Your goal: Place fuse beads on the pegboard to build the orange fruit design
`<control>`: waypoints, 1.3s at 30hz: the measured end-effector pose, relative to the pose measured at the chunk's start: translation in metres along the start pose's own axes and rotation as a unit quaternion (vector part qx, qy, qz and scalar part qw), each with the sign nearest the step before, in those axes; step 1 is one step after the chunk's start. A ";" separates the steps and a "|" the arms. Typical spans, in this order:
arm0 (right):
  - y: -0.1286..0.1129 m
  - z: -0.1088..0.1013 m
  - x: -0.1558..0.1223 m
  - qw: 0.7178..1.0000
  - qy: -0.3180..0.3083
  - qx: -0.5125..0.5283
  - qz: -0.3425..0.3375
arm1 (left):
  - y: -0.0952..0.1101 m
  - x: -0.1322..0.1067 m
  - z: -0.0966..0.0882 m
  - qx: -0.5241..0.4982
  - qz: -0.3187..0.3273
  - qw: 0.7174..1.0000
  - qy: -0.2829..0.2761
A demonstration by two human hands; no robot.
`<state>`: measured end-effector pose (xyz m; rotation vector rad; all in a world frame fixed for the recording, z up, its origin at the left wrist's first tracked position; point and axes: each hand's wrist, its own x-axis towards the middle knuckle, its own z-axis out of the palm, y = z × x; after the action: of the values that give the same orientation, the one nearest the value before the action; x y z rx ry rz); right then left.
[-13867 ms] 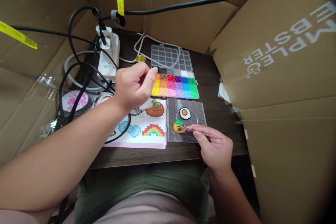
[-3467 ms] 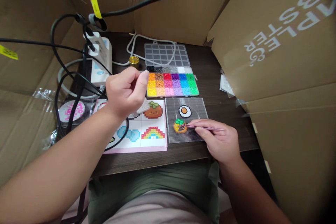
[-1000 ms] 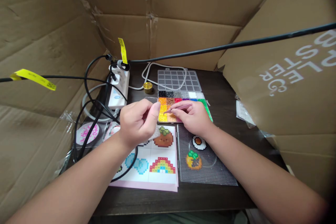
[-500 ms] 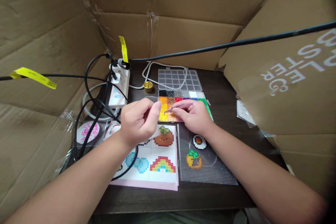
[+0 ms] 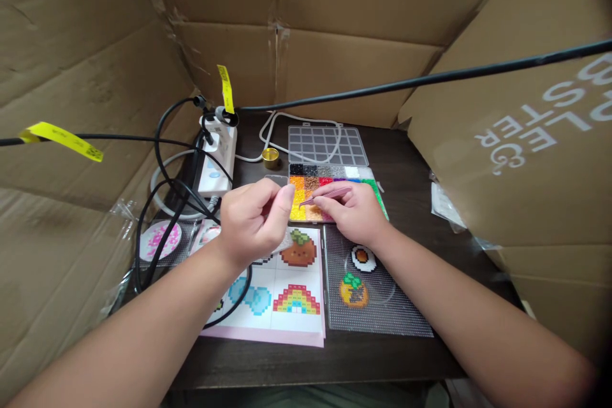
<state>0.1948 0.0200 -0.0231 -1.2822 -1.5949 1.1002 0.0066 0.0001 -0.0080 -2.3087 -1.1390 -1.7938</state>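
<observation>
My right hand (image 5: 356, 210) pinches pink, bent-tip tweezers (image 5: 329, 195). Their tip is over the yellow and orange compartments of the bead box (image 5: 297, 196), whose sections hold beads sorted by colour. To its left, my left hand (image 5: 255, 220) is closed in a fist above the pattern sheet (image 5: 301, 325); its curled fingers hide whatever may be inside. Below my right forearm lies a clear pegboard (image 5: 401, 312). On it are a white and brown egg-like bead figure (image 5: 364, 258) and an orange bead figure with green leaves (image 5: 354, 291), dark in its middle.
Behind the box lies its open divided lid (image 5: 327, 145). A small gold cup (image 5: 270, 158) and a white power strip (image 5: 217, 159) with black cables stand to the left. Pink beads fill a round white dish (image 5: 160, 241). Cardboard walls (image 5: 354, 76) surround the table; a black cable (image 5: 411, 81) crosses in front.
</observation>
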 end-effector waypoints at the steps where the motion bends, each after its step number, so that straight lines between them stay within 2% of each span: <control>1: -0.001 0.000 0.000 1.000 0.001 0.004 0.004 | 0.000 0.000 0.000 0.000 0.000 1.000 0.000; 5: -0.006 -0.002 0.000 1.000 0.017 0.010 0.005 | 0.000 -0.001 0.000 0.003 0.000 1.000 -0.002; 10: -0.030 -0.018 -0.005 0.994 0.064 0.021 -0.083 | 0.001 0.001 -0.001 0.010 0.002 1.000 0.006; 13: -0.049 -0.035 -0.020 0.983 0.107 0.039 -0.141 | 0.000 0.001 0.000 0.004 0.012 1.000 0.012; 16: -0.057 -0.049 -0.050 0.975 0.141 0.035 -0.167 | 0.001 0.000 0.001 0.003 0.012 1.000 0.016; 19: -0.048 -0.054 -0.089 0.977 0.157 0.026 -0.143 | 0.001 -0.001 0.000 0.003 -0.001 1.000 0.016; 22: -0.028 -0.050 -0.126 0.984 0.154 0.025 -0.090 | 0.002 0.000 -0.001 -0.003 0.002 1.000 0.013; 25: -0.007 -0.044 -0.150 0.988 0.145 -0.029 -0.047 | 0.002 0.001 -0.001 -0.009 0.006 1.000 0.009; 31: 0.013 -0.035 -0.164 0.988 0.154 -0.031 -0.011 | 0.002 -0.001 0.000 -0.012 -0.008 1.000 0.013; 39: 0.011 -0.029 -0.164 0.987 0.153 -0.054 0.002 | 0.004 -0.001 0.000 -0.033 -0.028 0.999 0.007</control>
<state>0.2533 -0.1359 -0.0346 -1.4492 -1.4349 0.7829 0.0089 -0.0037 -0.0074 -2.3181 -1.1710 -1.8902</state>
